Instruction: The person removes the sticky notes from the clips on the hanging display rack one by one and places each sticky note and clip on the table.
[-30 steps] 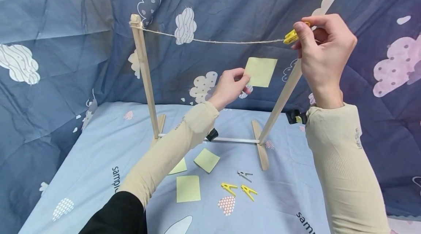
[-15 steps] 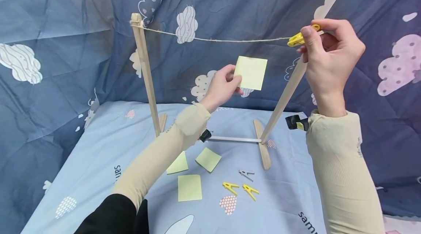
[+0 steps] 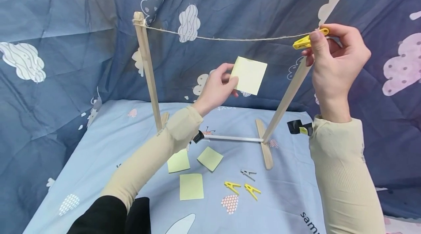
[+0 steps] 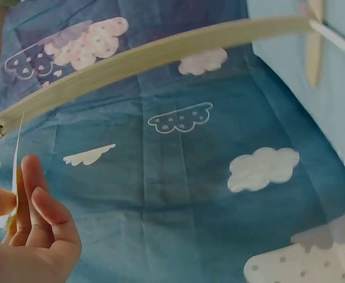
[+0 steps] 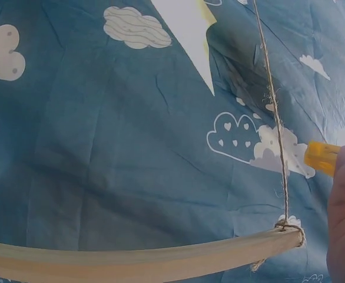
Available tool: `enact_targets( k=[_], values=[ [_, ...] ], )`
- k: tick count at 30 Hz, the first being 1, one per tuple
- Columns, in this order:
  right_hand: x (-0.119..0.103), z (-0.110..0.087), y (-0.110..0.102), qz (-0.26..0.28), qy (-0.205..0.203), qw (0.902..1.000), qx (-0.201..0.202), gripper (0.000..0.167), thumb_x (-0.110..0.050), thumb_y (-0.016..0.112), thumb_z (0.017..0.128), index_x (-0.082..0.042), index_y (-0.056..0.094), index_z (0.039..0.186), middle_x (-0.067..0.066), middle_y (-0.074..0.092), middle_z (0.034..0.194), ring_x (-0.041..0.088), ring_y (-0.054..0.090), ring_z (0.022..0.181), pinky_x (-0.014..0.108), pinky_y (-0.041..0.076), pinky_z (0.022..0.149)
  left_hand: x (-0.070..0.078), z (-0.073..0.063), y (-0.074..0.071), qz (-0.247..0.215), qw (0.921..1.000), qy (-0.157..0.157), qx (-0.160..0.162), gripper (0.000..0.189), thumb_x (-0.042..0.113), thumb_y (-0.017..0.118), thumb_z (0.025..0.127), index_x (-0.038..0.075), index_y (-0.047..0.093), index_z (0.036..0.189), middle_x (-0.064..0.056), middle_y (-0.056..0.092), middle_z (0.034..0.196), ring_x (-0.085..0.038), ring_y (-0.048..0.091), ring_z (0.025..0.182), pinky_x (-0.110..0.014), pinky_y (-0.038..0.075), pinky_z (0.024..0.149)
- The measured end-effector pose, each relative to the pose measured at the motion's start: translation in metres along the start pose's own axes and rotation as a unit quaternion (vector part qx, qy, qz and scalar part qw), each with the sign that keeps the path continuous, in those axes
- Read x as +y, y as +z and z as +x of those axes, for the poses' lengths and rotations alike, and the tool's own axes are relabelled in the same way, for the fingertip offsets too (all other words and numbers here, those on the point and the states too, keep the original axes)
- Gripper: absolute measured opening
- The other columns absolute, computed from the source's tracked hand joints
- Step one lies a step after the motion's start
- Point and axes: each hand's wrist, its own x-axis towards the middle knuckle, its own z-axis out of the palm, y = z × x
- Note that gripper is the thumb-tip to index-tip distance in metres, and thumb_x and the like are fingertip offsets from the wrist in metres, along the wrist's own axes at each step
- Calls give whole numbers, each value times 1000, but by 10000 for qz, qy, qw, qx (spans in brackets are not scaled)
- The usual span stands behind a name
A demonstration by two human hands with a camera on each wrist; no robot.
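My left hand [image 3: 215, 87] pinches a pale yellow sticky note [image 3: 250, 76] by its left edge, below the string [image 3: 230, 39] in the head view. Seen edge-on in the left wrist view, the note [image 4: 17, 153] stands between thumb and fingers. Up at the string's right end, my right hand [image 3: 338, 57] grips a yellow clothespin [image 3: 302, 42] between thumb and index finger. In the right wrist view this clothespin [image 5: 322, 157] is beside the string, with a gap between them. On the bed sheet lie two yellow clothespins [image 3: 232, 187] and a grey one [image 3: 248, 174].
Several more sticky notes [image 3: 192, 187] lie on the light blue sheet [image 3: 279, 204]. Two wooden posts carry the string: a left post [image 3: 148, 69] and a right post [image 3: 286, 99]. A white rod [image 3: 233, 138] joins their feet. Dark blue cloud-print fabric [image 3: 263, 0] hangs behind.
My left hand has drawn left with the sticky note, which now tilts more. My right hand has moved right and slightly down, still holding the clothespin. The view has shifted a little.
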Motion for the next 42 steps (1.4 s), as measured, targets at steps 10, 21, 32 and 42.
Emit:
enact_targets(
  k=[10,21,32,42],
  values=[
    [-4,-5,-2,444,322,9981,279,30,12,81,66,11,65,91,19,66,81,18,61,54,22,51,54,4,-12,-7,258,9992,245,-157,38,9,49,96,6,45,134,-13,71,93,-23,64,64,-33,53,67],
    [-11,-18,-4,480,671,9959,360,36,21,77,60,5,62,88,18,60,91,19,66,60,25,57,67,4,-24,-15,90,9995,114,-270,40,8,50,96,8,43,135,-16,67,87,-24,62,65,-32,53,70],
    [-14,-43,-11,369,927,9950,-35,40,24,74,63,3,60,94,17,58,96,21,69,69,26,57,75,-5,-45,-22,145,9986,224,-456,39,4,49,96,7,43,134,-17,68,82,-25,63,61,-31,50,66],
    [-6,-63,-22,-101,1342,9909,-57,41,18,75,67,5,61,103,11,62,98,21,64,86,20,52,78,-20,-64,-32,355,9984,-18,-441,44,4,46,94,11,41,137,-13,69,86,-23,64,61,-31,47,63]
  ],
)
